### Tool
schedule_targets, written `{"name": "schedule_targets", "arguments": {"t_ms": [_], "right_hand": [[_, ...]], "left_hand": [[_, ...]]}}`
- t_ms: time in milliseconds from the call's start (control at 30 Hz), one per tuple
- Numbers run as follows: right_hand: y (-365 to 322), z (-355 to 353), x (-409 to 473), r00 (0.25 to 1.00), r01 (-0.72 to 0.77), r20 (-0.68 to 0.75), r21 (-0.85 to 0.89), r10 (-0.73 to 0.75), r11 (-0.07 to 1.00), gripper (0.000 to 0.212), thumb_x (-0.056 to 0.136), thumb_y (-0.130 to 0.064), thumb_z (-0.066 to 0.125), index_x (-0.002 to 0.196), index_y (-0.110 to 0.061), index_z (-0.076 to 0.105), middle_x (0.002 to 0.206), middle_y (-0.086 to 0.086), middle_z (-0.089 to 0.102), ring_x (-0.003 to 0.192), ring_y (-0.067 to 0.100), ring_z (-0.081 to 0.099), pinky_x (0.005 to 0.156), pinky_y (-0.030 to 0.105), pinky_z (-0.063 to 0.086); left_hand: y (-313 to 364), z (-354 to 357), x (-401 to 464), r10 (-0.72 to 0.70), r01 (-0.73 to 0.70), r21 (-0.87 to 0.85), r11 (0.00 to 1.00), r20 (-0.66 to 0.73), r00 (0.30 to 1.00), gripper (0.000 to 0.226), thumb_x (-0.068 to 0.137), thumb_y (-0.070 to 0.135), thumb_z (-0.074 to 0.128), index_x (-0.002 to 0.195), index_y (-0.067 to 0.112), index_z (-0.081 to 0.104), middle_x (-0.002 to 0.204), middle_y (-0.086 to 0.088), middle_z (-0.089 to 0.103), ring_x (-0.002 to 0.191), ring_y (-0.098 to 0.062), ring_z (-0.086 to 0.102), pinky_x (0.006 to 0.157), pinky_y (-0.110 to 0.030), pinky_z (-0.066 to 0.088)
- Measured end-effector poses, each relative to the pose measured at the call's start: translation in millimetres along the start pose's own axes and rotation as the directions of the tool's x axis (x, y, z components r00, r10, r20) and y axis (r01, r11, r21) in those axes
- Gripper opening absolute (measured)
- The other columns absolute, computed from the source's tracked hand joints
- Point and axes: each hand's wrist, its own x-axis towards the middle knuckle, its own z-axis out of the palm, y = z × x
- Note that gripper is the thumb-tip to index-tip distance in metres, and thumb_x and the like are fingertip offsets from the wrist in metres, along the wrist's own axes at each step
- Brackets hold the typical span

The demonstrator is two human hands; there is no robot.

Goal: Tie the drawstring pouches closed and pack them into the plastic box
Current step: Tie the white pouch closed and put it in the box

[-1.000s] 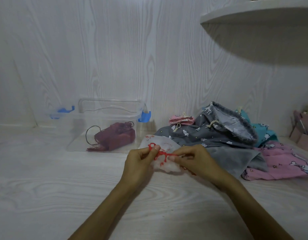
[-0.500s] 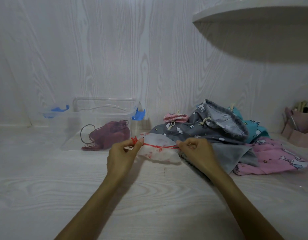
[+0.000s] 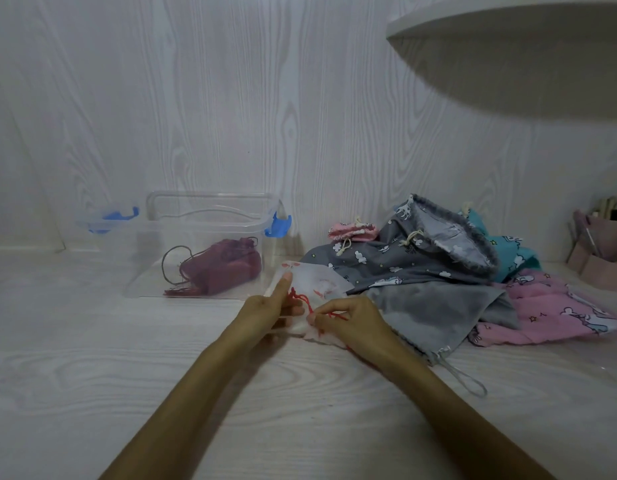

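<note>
A small white pouch with red print lies on the table in front of me, its red drawstring running between both hands. My left hand holds the pouch's left edge and the string, forefinger stretched upward. My right hand pinches the red string at the pouch's near edge. To the left stands the clear plastic box with blue latches, holding one maroon pouch. Right of my hands lies a heap of pouches: grey unicorn print, plain grey, pink, teal, and a small pink one.
A white shelf juts out overhead at the upper right. A pink organiser with tools stands at the far right edge. The box's clear lid leans behind it against the wood-grain wall. A grey cord loop trails toward me.
Half a second ago both hands pulled the red string taut, wide apart. They have now come together at the pouch, with the string slack and looped between them.
</note>
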Motion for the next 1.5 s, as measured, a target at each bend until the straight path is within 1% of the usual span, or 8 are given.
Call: {"name": "schedule_targets", "arguments": {"t_ms": [200,333,567,700,833,967,1233,1500], "right_hand": [[-5,0,1,0.977,-0.186,-0.049,0.298,0.21,0.936,0.002,0.077,-0.018,0.075,0.079,-0.017,0.075,0.086,0.004,0.075,0.083,0.016,0.071,0.076,0.023,0.054],[-6,0,1,0.974,-0.205,-0.009,0.388,0.226,0.899,0.017,0.076,-0.027,0.076,0.085,-0.012,0.076,0.089,0.01,0.075,0.086,0.02,0.072,0.079,0.029,0.056],[-10,-11,-4,0.98,-0.2,-0.004,0.049,0.2,0.979,0.018,0.085,-0.028,0.068,0.098,-0.015,0.067,0.062,-0.003,0.055,0.032,0.0,0.039,0.034,0.013,0.028],[-1,-13,-5,0.994,-0.095,0.036,-0.153,0.102,0.984,0.015,0.079,-0.029,0.074,0.086,-0.016,0.077,0.068,-0.006,0.069,0.054,-0.002,0.058,0.054,0.012,0.042],[10,-11,1,0.999,-0.032,-0.017,-0.248,0.029,0.968,0.011,0.074,-0.032,0.078,0.077,-0.021,0.078,0.074,-0.002,0.074,0.067,0.007,0.064,0.067,0.026,0.051],[10,-13,0,1.0,-0.018,-0.008,-0.273,0.017,0.962,0.017,0.074,-0.033,0.077,0.082,-0.019,0.078,0.073,-0.003,0.074,0.067,0.007,0.064,0.067,0.028,0.051],[-30,-61,-10,0.982,-0.005,0.18,-0.223,0.047,0.975,0.019,0.084,-0.034,0.067,0.07,-0.024,0.075,0.058,-0.01,0.066,0.06,-0.004,0.054,0.063,0.011,0.041],[-88,-40,27,0.967,0.176,0.253,-0.601,-0.023,0.779,0.038,0.095,-0.041,0.047,0.067,-0.015,0.05,0.06,-0.003,0.039,0.058,0.012,0.037,0.059,0.027,0.03]], "left_hand": [[-5,-1,0,0.108,-0.131,0.148,0.98,0.152,0.982,0.021,0.089,0.025,0.062,0.102,0.011,0.071,0.06,0.012,0.061,0.042,0.004,0.051,0.043,-0.007,0.034],[-6,3,-4,0.223,-0.233,0.045,0.971,0.164,0.961,0.013,0.082,0.014,0.07,0.094,0.016,0.075,0.074,0.011,0.073,0.062,0.006,0.064,0.057,-0.005,0.046],[-15,7,-2,0.324,-0.322,0.061,0.945,-0.031,0.946,0.013,0.083,0.033,0.069,0.084,0.024,0.079,0.081,0.005,0.076,0.087,-0.013,0.071,0.091,-0.041,0.053],[-19,7,0,0.289,-0.295,-0.09,0.951,-0.077,0.954,0.016,0.075,0.033,0.076,0.085,0.021,0.079,0.088,-0.004,0.076,0.091,-0.025,0.07,0.093,-0.05,0.051],[-9,14,-9,0.267,-0.238,-0.34,0.91,0.04,0.963,0.022,0.086,0.01,0.061,0.096,-0.008,0.069,0.088,-0.021,0.069,0.067,-0.013,0.068,0.065,-0.022,0.056],[-1,11,-11,0.199,-0.158,-0.21,0.965,0.191,0.961,0.028,0.099,0.014,0.043,0.107,-0.006,0.061,0.086,-0.005,0.071,0.033,0.003,0.045,0.033,-0.008,0.029],[-3,5,-12,0.152,-0.145,-0.114,0.983,0.062,0.986,0.019,0.092,0.008,0.055,0.1,-0.003,0.07,0.044,0.01,0.058,0.032,0.004,0.045,0.037,-0.003,0.03],[2,11,-15,0.108,-0.109,-0.004,0.994,0.189,0.976,0.032,0.089,0.017,0.059,0.059,0.019,0.069,0.055,0.003,0.059,0.037,-0.001,0.046,0.038,-0.008,0.032]]}}
